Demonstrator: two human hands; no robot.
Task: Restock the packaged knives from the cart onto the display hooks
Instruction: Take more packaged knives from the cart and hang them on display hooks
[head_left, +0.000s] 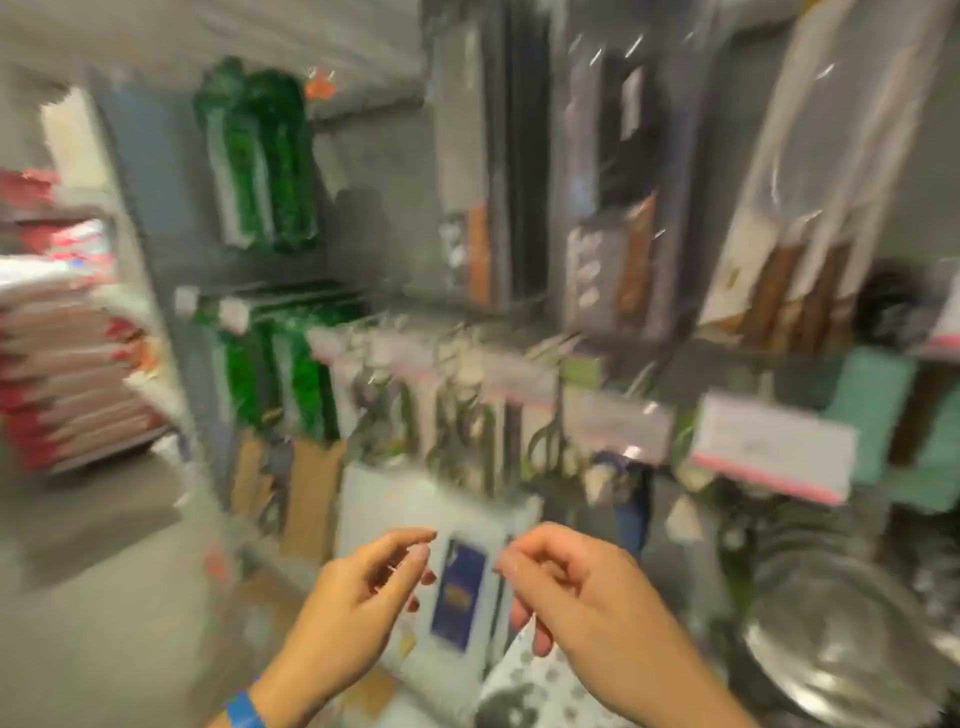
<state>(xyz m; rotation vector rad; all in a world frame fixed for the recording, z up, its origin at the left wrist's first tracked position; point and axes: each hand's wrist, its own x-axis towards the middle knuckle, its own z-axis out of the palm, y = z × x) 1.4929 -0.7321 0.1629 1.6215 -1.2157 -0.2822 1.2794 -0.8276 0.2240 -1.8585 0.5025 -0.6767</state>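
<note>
the packaged knives (779, 218) hang on the display wall toward 1 o'clock, long axis upright, brown handles low and blades pointing to 12. at 6 o'clock the left hand (358, 613) and right hand (587, 603) are raised side by side, fingers curled, thumb near forefinger; the blur hides whether either pinches anything. between them shows an upright white pack (460, 592) with a blue label. stacked steel bowls (831, 639) sit at 4 o'clock, contents unclear.
</note>
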